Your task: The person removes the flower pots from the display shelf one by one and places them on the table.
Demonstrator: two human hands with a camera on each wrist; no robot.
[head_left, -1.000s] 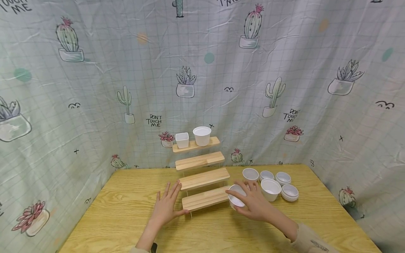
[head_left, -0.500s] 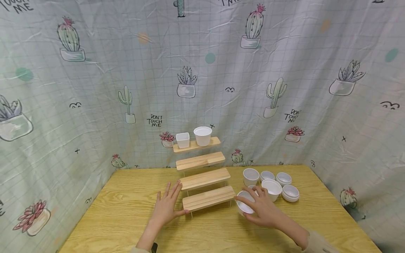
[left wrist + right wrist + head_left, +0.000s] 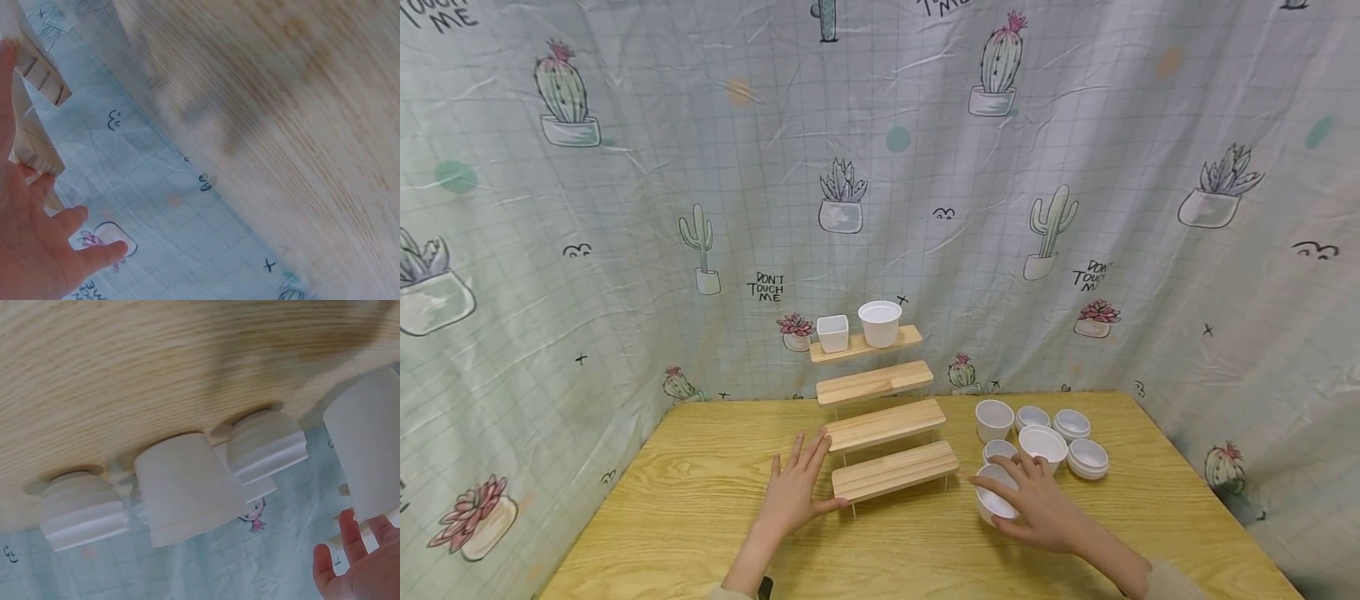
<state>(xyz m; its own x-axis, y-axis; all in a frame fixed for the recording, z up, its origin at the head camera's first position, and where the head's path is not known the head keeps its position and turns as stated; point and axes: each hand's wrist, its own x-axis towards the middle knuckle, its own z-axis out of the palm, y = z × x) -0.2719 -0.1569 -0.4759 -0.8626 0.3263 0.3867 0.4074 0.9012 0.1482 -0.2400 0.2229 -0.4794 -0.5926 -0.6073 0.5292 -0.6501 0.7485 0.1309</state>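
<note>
In the head view my left hand (image 3: pixel 793 492) rests with straight, spread fingers against the left ends of the two lower boards of a stepped wooden stand (image 3: pixel 895 471). The left wrist view shows its fingers (image 3: pixel 75 219) beside the board ends. My right hand (image 3: pixel 1045 508) holds a white round flowerpot (image 3: pixel 996 504) by its rim, to the right of the stand. In the right wrist view this pot (image 3: pixel 369 437) appears at the right edge, partly cut off. On the top board stand a small square white pot (image 3: pixel 832 335) and a larger round white pot (image 3: pixel 880 327).
Several white pots stand on the right of the wooden table (image 3: pixel 700 467): a tapered one (image 3: pixel 994 421), a wider one (image 3: pixel 1042 442) and low ribbed ones such as this bowl-shaped pot (image 3: pixel 1087 460). A cactus-print curtain (image 3: pixel 910 183) hangs behind.
My right hand has moved right and toward me with the round pot, away from the lowest board's right end. A low pot behind it has come into view. My left hand has stayed put.
</note>
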